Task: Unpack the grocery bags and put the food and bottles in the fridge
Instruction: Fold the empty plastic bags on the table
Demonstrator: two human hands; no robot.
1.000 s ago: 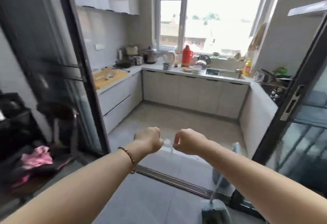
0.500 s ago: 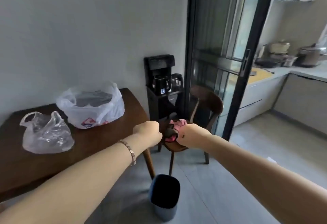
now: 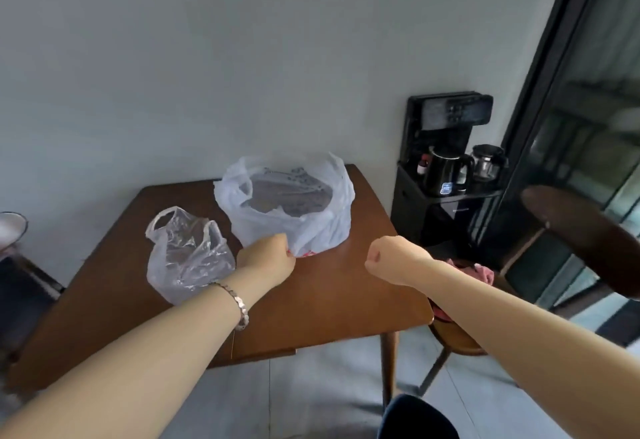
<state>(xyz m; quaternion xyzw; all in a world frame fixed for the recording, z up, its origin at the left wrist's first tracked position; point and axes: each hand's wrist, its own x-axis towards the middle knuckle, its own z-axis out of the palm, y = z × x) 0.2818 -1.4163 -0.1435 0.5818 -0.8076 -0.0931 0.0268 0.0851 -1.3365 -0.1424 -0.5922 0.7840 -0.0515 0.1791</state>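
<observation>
- A dark-framed glass sliding door [image 3: 540, 99] fills the view's 3 o'clock side.
- The brown wooden tabletop [image 3: 339, 286] stands against the grey wall and carries both grocery bags.
- A black water-dispenser stand [image 3: 450, 113] sits at 2 o'clock from the tabletop, between it and the door.
- A dark round-backed wooden chair [image 3: 581, 237] stands at the tabletop's 4 o'clock corner, with a pink cloth [image 3: 478, 270] on its seat.
- The large white plastic bag with red print [image 3: 325, 227] stands open-mouthed at the tabletop's 12 o'clock edge, with dark contents inside.
- The smaller clear crinkled plastic bag [image 3: 187, 258] sits just beside it at its 8 o'clock, handles up.
- A dark blue bin [image 3: 419, 418] stands on the floor at 6 o'clock, below the tabletop's corner.
- The left hand [image 3: 266, 258] is balled in a fist in front of the white bag's lower edge; I cannot tell whether it touches the plastic.
- The right hand [image 3: 391, 258] is also a fist, holding nothing, at 3 o'clock from the left, over bare wood.
- A black kettle [image 3: 445, 175] and a glass pot [image 3: 486, 161] stand on the dispenser.
- A beaded bracelet [image 3: 239, 303] circles the left wrist.
</observation>
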